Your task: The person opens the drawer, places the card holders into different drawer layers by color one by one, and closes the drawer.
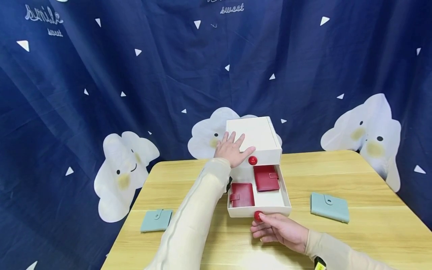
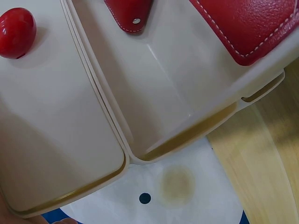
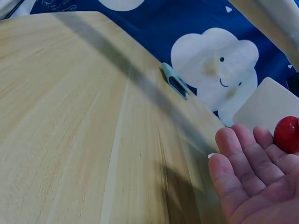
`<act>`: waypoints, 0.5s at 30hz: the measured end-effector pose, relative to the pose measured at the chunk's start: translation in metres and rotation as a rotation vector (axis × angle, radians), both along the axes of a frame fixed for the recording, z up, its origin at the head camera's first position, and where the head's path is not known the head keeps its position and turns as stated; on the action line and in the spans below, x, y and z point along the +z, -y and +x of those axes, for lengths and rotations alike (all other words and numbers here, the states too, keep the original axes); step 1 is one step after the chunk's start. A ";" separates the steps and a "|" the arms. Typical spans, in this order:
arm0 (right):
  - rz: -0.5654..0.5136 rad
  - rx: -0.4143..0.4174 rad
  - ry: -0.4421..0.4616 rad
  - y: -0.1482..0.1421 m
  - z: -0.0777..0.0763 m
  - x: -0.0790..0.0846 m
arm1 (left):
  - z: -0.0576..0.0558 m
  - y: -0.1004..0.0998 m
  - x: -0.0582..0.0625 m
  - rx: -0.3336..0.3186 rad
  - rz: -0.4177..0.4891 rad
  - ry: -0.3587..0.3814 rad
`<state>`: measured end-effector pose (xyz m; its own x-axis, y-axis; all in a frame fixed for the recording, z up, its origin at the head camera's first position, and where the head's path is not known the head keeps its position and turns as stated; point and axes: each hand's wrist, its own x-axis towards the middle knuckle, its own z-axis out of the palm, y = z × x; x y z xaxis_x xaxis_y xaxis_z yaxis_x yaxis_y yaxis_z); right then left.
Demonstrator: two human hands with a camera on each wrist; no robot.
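A white two-drawer box (image 1: 256, 131) stands on the table, its lower drawer (image 1: 270, 211) pulled out and its upper one closed. My left hand (image 1: 232, 149) rests with spread fingers on the box top, near the front edge. Thumb and forefinger of my right hand (image 1: 281, 230) pinch the red knob (image 1: 258, 216) of the lower drawer; the other fingers extend loosely below it. Inside that drawer lie two red snap wallets, one at the front left (image 1: 242, 195) and one at the back right (image 1: 266, 178). Another red knob (image 2: 17, 32) sits on the upper drawer.
On the wooden table (image 1: 303, 172), one teal wallet (image 1: 156, 220) lies to the left of the box and another teal wallet (image 1: 329, 207) to the right. A dark blue curtain (image 1: 168, 75) with clouds and triangles hangs behind the table.
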<state>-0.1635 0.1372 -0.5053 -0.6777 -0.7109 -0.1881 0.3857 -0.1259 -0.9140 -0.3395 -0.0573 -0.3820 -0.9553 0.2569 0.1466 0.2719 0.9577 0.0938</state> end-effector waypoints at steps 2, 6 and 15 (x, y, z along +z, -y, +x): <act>0.007 -0.010 -0.009 0.001 0.000 0.002 | 0.000 0.000 0.000 0.001 0.001 0.002; 0.010 -0.025 -0.028 0.002 0.001 0.006 | 0.001 0.000 0.001 0.002 0.003 0.004; -0.001 -0.026 -0.024 0.002 -0.002 0.008 | 0.001 0.000 0.001 0.005 -0.001 0.006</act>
